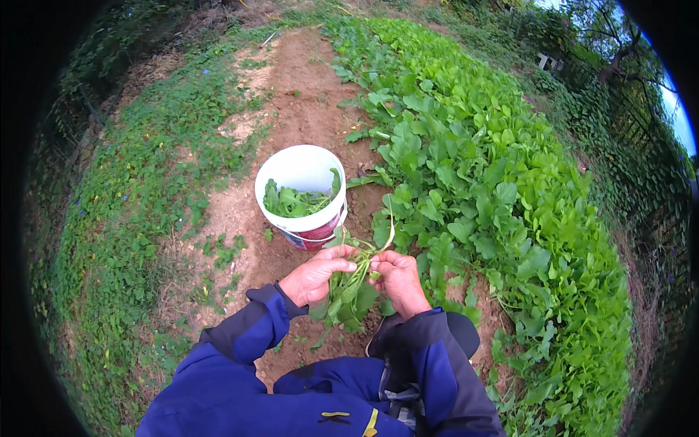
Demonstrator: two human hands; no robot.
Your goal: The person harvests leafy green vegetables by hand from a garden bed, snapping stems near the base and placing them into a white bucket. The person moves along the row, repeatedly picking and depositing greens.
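Observation:
My left hand [319,277] grips a small bunch of leafy greens [349,300] by the stems. The leaves hang down toward my lap, and the stems and root ends point up and away from me. My right hand [397,279] pinches at the stem end of the same bunch with thumb and forefinger. A pale, thin root or withered stalk [391,232] sticks up just beyond those fingers. Right past my hands stands a white plastic bucket [300,158] with a printed red and blue side. Cut green leaves [297,202] lie inside it.
A dense bed of leafy greens [464,175] runs along my right side. The bare soil path [306,82] stretches ahead beyond the bucket. Low weeds [147,180] cover the ground at left. My shoe [377,336] rests beside the bed. Vine-covered growth [617,131] borders the far right.

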